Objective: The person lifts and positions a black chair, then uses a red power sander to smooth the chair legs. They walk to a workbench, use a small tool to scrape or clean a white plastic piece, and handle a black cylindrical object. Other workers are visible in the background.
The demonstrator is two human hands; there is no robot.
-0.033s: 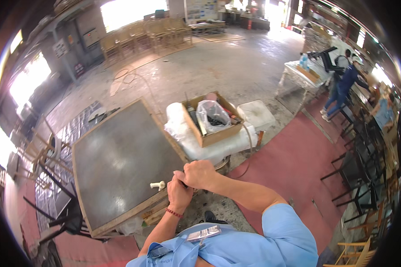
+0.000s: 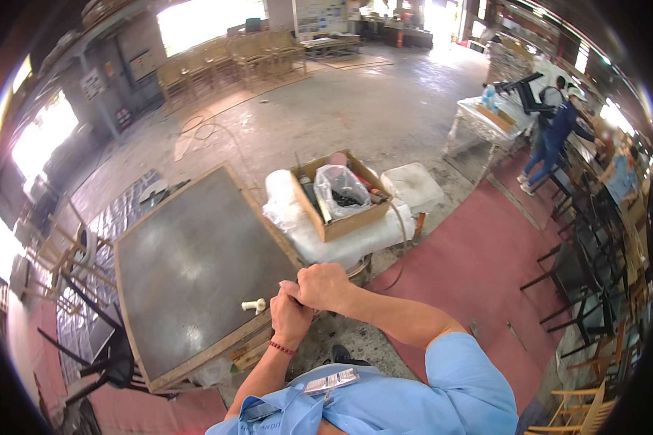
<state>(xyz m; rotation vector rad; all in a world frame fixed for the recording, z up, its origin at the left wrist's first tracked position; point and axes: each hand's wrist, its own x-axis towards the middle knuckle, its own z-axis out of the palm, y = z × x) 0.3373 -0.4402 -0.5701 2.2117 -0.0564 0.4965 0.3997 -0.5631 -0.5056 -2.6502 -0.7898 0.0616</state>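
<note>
My left hand (image 2: 289, 317) and my right hand (image 2: 326, 285) meet at the near right edge of a square dark tabletop with a wooden frame (image 2: 189, 261). The right hand is a fist lying over the left hand's closed fingers. I see nothing held in either hand; whatever is under them is hidden. A small white T-shaped piece (image 2: 254, 306) lies on the tabletop just left of my left hand, apart from it.
An open cardboard box (image 2: 325, 222) with a plastic bag and tools sits on a white-wrapped stand right of the tabletop, next to a white cushioned stool (image 2: 412, 187). Black chairs (image 2: 584, 279) line the right. A dark chair (image 2: 101, 359) stands at lower left. A person in blue (image 2: 553, 138) works far right.
</note>
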